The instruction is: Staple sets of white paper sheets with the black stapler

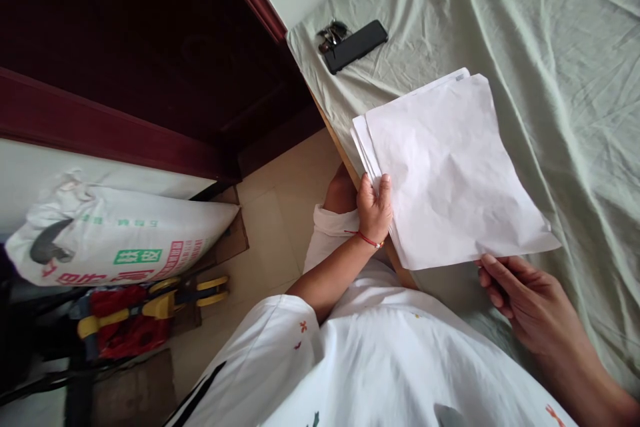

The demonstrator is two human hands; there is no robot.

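Single head-worn view, looking steeply down and tilted sideways, close above the bed [550, 47] edge at frame right; floor [280, 213] and doorway occupy frame left.

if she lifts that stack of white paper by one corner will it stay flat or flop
It would probably flop: the stack of white paper looks thin, and its top sheet is already creased. The sheets are fanned out at the edge under the left hand, so they may slide apart. The right hand touches only one corner.

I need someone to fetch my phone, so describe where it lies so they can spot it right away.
Start at the pale green sheet, at its far corner by the dark red door. The phone lies there beside keys: a flat black slab, unlike the white papers.
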